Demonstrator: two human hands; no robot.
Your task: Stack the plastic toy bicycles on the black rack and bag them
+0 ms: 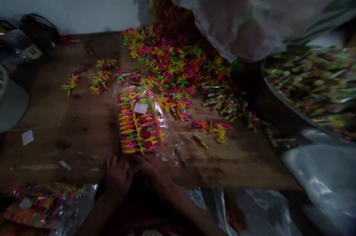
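- A clear bag (170, 144) of coloured plastic pieces (136, 126) is laid near the front edge of the table (83, 128).
- The left hand (119, 176) is placed just beside it, fingers curled.
- The right hand (153, 171) is held at the bag's near end; whether its fingers are pinched cannot be told.

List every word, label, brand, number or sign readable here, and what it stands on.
No text can be read.
Pale label on clear plastic item, upper left: dark marks, too blurred.
White rectangular paper slip at clear plastic bag of multicoloured plastic pieces: nothing legible.
White square paper slip on brown wooden table, left: nothing legible.
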